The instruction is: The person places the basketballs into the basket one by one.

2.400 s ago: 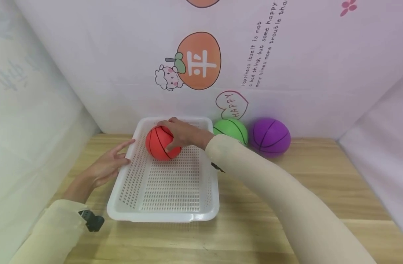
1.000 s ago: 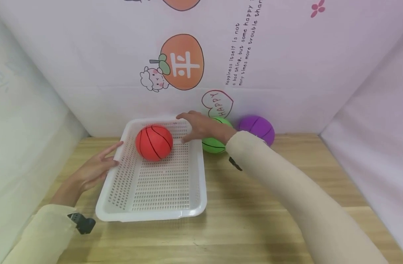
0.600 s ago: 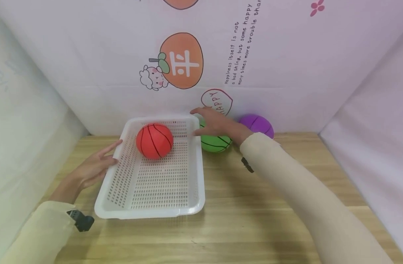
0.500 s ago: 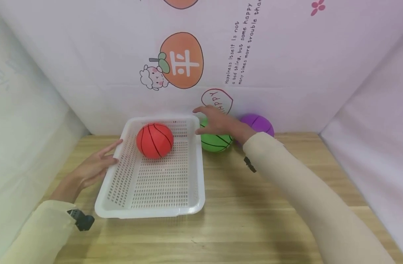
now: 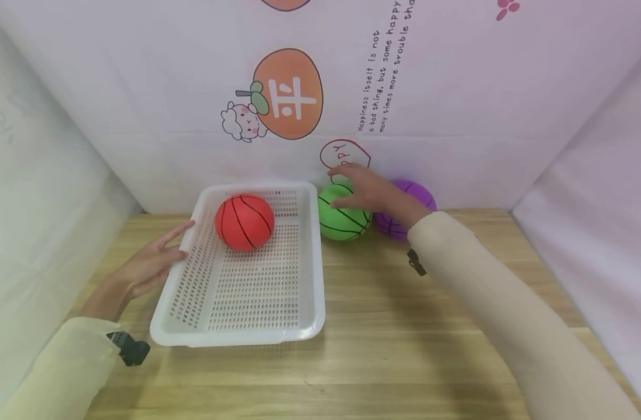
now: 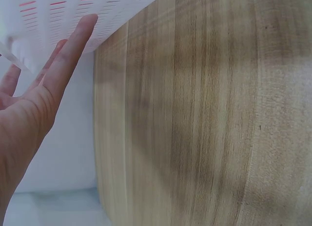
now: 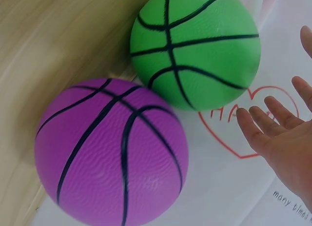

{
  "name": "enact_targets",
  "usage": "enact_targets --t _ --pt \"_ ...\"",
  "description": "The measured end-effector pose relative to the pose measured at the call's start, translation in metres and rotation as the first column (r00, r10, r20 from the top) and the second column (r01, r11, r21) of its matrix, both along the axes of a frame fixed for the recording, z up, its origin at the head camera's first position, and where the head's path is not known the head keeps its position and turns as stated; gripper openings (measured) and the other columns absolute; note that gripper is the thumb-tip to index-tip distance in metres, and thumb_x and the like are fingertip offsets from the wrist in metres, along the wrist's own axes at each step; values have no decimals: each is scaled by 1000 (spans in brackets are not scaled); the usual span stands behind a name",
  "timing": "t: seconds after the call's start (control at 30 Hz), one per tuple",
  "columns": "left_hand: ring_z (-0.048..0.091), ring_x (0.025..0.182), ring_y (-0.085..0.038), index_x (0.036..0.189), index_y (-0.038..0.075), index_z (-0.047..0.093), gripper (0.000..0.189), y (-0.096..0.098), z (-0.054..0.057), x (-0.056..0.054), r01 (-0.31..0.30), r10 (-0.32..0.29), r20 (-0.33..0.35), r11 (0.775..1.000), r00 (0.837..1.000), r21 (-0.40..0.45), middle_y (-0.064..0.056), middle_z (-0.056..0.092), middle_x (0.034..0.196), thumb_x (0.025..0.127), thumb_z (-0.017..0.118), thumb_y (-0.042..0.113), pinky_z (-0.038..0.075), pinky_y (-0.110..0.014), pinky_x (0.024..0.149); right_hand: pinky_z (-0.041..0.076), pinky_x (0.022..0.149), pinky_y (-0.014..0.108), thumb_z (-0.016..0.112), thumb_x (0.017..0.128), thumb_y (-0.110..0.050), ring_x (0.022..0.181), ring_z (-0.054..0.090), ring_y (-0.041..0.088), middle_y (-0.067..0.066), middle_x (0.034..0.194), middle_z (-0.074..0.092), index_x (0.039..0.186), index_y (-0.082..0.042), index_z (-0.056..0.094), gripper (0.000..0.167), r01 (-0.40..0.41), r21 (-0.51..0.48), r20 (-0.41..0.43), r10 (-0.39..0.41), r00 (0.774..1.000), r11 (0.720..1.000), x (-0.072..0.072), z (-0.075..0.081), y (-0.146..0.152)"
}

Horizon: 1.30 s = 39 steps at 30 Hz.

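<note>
red ball (image 5: 244, 223); grn ball (image 7: 209, 55); purp ball (image 7: 105, 157); all blk-lined; wht bskt (image 5: 317, 274); tan grained tbl (image 5: 383, 338)

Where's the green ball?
In the head view, the green ball sits just right of the basket, between it and the purple ball, partly covered by the right hand.

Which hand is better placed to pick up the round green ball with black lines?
Probably the right hand: it is nearer the green ball, fingers apart and holding nothing. The left hand is at the rim of the white perforated plastic basket, on the side away from that ball.
</note>
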<state>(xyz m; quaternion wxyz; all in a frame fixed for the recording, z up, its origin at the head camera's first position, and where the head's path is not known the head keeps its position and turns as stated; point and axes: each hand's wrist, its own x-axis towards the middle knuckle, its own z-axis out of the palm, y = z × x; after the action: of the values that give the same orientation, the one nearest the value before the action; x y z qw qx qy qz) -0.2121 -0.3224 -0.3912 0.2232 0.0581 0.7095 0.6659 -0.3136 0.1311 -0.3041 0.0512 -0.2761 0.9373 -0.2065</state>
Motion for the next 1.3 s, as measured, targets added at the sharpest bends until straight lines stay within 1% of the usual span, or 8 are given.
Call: enact_targets --t 0.27,0.47,0.57,0.7,0.9,1.0,1.2,1.3 --pt "64 112 -28 163 26 9 76 -1 -2 2 6 -6 -4 1000 1000 11 -35 27 150 103 49 1 52 -59 87 27 115 53 76 89 -34 140 34 37 19 152 41 150 -7 43 74 4 16 -14 -4 1000 1000 1 2 19" --pt "64 112 -28 163 25 8 77 -1 -1 1 17 -17 -6 1000 1000 24 -33 31 149 102 49 1 52 -59 87 25 116 52 76 89 -31 140 33 37 19 150 43 150 -4 41 76 32 19 -24 -32 999 999 3 4 40" --pt "64 112 -28 163 26 8 77 -1 -1 -1 20 -20 -5 999 1000 32 -29 36 146 102 50 1 52 -59 88 21 117 53 76 89 -31 143 29 38 20 151 41 150 -4 43 74 59 8 -29 -59 998 998 5 4 52" --pt "64 112 -29 163 25 8 77 -2 -2 -3 27 -27 -8 999 1000 38 -23 42 143 102 49 0 52 -60 87 18 118 54 76 89 -30 144 26 39 22 153 38 148 -1 43 74 76 -39 -30 -77 997 996 8 2 68" --pt "65 111 -29 163 26 9 77 -2 -2 -5 42 -41 -28 998 999 40 -11 52 135 102 48 0 52 -60 86 17 118 55 75 89 -31 144 24 41 23 154 35 150 1 39 78 110 -86 -41 -114 993 990 13 4 93" --pt "65 111 -29 163 26 10 77 -1 -1 -7 42 -41 -29 998 999 39 -8 55 132 102 49 -1 52 -59 86 17 118 55 75 89 -32 144 23 42 24 155 33 151 2 36 81 130 -105 -42 -135 990 986 17 6 102" --pt "65 111 -30 163 23 8 78 -1 -1 -2 32 -31 -12 998 999 46 -11 55 133 101 49 -2 54 -57 86 16 117 57 75 89 -36 145 21 42 24 157 28 154 2 31 87 162 -120 -19 -165 986 980 21 3 114" --pt "65 111 -31 163 23 8 79 0 0 0 29 -29 -1 998 1000 60 -12 54 134 100 49 -3 53 -58 86 18 115 61 75 88 -37 144 22 45 25 158 25 156 0 26 91 200 -140 4 -202 979 970 26 2 123"
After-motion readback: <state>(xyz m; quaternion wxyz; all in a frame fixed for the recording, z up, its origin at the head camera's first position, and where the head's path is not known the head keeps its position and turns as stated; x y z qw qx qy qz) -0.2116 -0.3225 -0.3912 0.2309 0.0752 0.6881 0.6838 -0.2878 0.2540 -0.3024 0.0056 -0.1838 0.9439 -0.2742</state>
